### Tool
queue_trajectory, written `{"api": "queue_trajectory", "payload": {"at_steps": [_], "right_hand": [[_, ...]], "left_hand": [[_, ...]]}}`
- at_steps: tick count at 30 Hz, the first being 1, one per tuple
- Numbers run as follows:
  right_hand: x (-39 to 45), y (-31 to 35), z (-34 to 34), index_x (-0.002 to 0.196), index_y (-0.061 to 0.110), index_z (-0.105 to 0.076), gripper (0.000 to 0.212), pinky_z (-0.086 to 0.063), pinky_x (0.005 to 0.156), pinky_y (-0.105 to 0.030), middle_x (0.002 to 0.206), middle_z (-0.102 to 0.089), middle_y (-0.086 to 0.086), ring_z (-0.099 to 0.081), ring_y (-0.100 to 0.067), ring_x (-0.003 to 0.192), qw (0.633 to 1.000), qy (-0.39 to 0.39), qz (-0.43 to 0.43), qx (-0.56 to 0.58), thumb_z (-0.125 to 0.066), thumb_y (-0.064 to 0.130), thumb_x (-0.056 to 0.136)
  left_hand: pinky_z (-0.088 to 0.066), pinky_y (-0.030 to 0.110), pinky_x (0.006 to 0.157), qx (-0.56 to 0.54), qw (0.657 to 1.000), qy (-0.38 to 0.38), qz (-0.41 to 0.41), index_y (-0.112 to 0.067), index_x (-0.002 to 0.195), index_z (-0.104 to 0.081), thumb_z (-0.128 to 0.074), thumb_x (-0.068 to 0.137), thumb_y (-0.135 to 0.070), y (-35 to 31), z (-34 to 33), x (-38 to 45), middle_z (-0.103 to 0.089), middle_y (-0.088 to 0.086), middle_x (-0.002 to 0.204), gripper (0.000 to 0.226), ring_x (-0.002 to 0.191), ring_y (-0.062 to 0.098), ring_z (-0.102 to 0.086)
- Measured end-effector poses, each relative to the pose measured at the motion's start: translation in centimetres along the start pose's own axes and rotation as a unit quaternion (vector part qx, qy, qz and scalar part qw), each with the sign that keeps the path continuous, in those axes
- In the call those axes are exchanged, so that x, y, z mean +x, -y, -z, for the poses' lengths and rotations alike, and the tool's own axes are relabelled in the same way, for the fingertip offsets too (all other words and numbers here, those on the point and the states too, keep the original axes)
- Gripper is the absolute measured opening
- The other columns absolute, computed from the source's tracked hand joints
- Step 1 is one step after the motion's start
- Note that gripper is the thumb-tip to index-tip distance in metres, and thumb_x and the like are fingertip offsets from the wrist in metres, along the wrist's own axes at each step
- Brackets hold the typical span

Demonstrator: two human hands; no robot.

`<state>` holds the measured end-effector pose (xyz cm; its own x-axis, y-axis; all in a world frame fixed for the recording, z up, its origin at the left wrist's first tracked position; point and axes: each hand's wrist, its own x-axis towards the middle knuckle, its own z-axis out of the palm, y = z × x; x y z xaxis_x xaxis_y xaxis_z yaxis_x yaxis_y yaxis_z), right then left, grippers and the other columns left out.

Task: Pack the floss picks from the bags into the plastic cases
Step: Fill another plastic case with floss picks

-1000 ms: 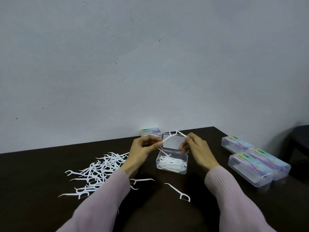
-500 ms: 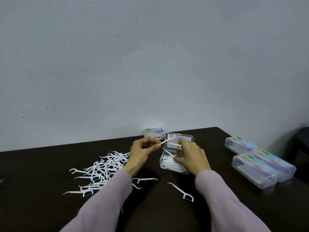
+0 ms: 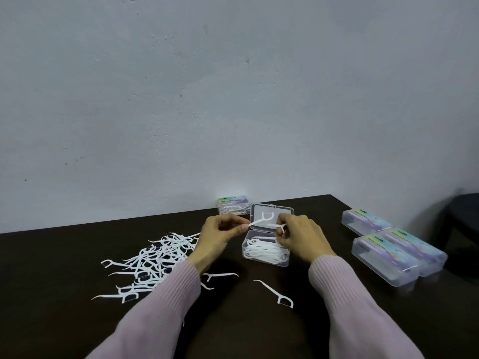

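Right now your left hand (image 3: 220,233) pinches the handle tip of a white plastic floss pick (image 3: 261,220) between thumb and forefinger, holding it up in front of the raised lid of the small clear plastic case (image 3: 264,257). Your right hand (image 3: 298,235) has its fingers curled round a second white floss pick (image 3: 278,225), just above the case's open tray, which already holds a bundle of white picks. Both hands hang close together over the case, on the dark brown table (image 3: 51,320). To your left lies a loose pile of white floss picks (image 3: 155,260), with a single stray pick (image 3: 276,294) near your right sleeve and another stray pick (image 3: 220,275) beside your left wrist. Three closed clear cases with pastel labels (image 3: 394,252) sit well apart on your right, and one more labelled case (image 3: 233,204) stands against the grey wall behind the open one.
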<state>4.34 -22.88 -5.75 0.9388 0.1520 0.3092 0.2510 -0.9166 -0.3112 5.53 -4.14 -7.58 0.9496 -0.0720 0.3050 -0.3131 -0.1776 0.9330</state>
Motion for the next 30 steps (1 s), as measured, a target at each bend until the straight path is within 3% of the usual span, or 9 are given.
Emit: {"api": "queue_trajectory", "payload": {"at_steps": [6, 11, 15, 18, 20, 24, 27, 30], "right_hand": [[0.1, -1.6, 0.4, 0.1, 0.023, -0.066, 0.03, -0.051, 0.087, -0.027, 0.096, -0.065, 0.006, -0.061, -0.007, 0.089, 0.992, 0.077, 0.016, 0.102, -0.07, 0.005, 0.076], [0.1, -1.3, 0.4, 0.096, 0.022, -0.069, 0.033, -0.048, 0.078, -0.014, 0.09, -0.065, 0.009, -0.06, -0.001, 0.085, 0.988, 0.07, 0.047, 0.13, -0.058, -0.004, 0.079], [-0.3, -0.4, 0.6, 0.086, 0.024, -0.068, 0.025, -0.053, 0.078, -0.024, 0.086, -0.067, 0.005, -0.06, -0.005, 0.08, 0.988, 0.035, 0.071, 0.133, -0.057, 0.002, 0.08], [-0.8, 0.7, 0.9, 0.084, 0.023, -0.067, 0.017, -0.054, 0.076, -0.026, 0.084, -0.066, 0.004, -0.059, -0.007, 0.076, 0.986, 0.035, 0.088, 0.137, -0.06, 0.008, 0.079], [-1.3, 1.5, 1.1, 0.085, 0.021, -0.068, 0.011, -0.053, 0.075, -0.026, 0.084, -0.065, 0.003, -0.058, -0.006, 0.075, 0.985, 0.069, 0.086, 0.136, -0.062, 0.014, 0.08], [-2.7, 2.8, 1.3, 0.083, 0.02, -0.066, 0.006, -0.052, 0.084, -0.029, 0.088, -0.063, 0.004, -0.061, -0.009, 0.084, 0.974, 0.215, 0.046, 0.06, -0.07, 0.024, 0.08], [-3.6, 3.3, 1.1, 0.082, 0.02, -0.063, 0.012, -0.052, 0.087, -0.035, 0.097, -0.063, 0.0, -0.062, -0.017, 0.091, 0.97, 0.241, 0.017, -0.023, -0.074, 0.02, 0.077], [-3.9, 4.3, 0.4, 0.084, 0.017, -0.062, 0.007, -0.052, 0.089, -0.039, 0.107, -0.061, -0.006, -0.062, -0.023, 0.096, 0.976, 0.216, 0.013, -0.03, -0.065, 0.011, 0.081]], "left_hand": [[-0.051, 0.022, 0.083, 0.1, 0.994, 0.039, -0.033, -0.023, 0.081, -0.075, -0.075, 0.078, -0.014, 0.6, -0.3, -0.2, -0.073, -0.007, 0.082, 0.01, 0.085, 0.007, -0.066], [-0.052, 0.021, 0.081, 0.167, 0.983, 0.051, -0.054, -0.028, 0.08, -0.075, -0.076, 0.077, -0.019, 0.6, -0.6, -0.4, -0.073, -0.011, 0.08, 0.009, 0.081, 0.0, -0.066], [-0.048, 0.014, 0.079, 0.185, 0.979, 0.053, -0.062, -0.025, 0.087, -0.074, -0.071, 0.083, -0.02, -0.3, -0.2, -0.8, -0.072, -0.011, 0.084, 0.007, 0.083, -0.001, -0.065], [-0.044, 0.007, 0.076, 0.214, 0.97, 0.097, -0.065, -0.027, 0.09, -0.072, -0.068, 0.085, -0.016, -1.2, 0.8, -1.9, -0.071, -0.013, 0.089, 0.013, 0.085, -0.004, -0.062], [-0.044, 0.008, 0.077, 0.24, 0.961, 0.119, -0.066, -0.026, 0.092, -0.072, -0.067, 0.086, -0.015, -1.5, 2.0, -2.8, -0.07, -0.013, 0.091, 0.014, 0.087, -0.003, -0.062], [-0.046, 0.012, 0.082, 0.299, 0.943, 0.137, -0.055, -0.026, 0.094, -0.072, -0.067, 0.086, -0.017, -2.2, 5.7, -4.6, -0.071, -0.011, 0.095, 0.014, 0.091, -0.001, -0.062], [-0.044, 0.007, 0.079, 0.319, 0.937, 0.14, -0.029, -0.023, 0.098, -0.072, -0.068, 0.086, -0.016, -3.2, 9.1, -6.1, -0.071, -0.011, 0.097, 0.015, 0.092, -0.004, -0.061], [-0.041, 0.003, 0.079, 0.351, 0.924, 0.15, 0.004, -0.024, 0.102, -0.07, -0.07, 0.084, -0.017, -3.6, 12.0, -7.4, -0.069, -0.014, 0.099, 0.019, 0.093, -0.006, -0.06]]}}
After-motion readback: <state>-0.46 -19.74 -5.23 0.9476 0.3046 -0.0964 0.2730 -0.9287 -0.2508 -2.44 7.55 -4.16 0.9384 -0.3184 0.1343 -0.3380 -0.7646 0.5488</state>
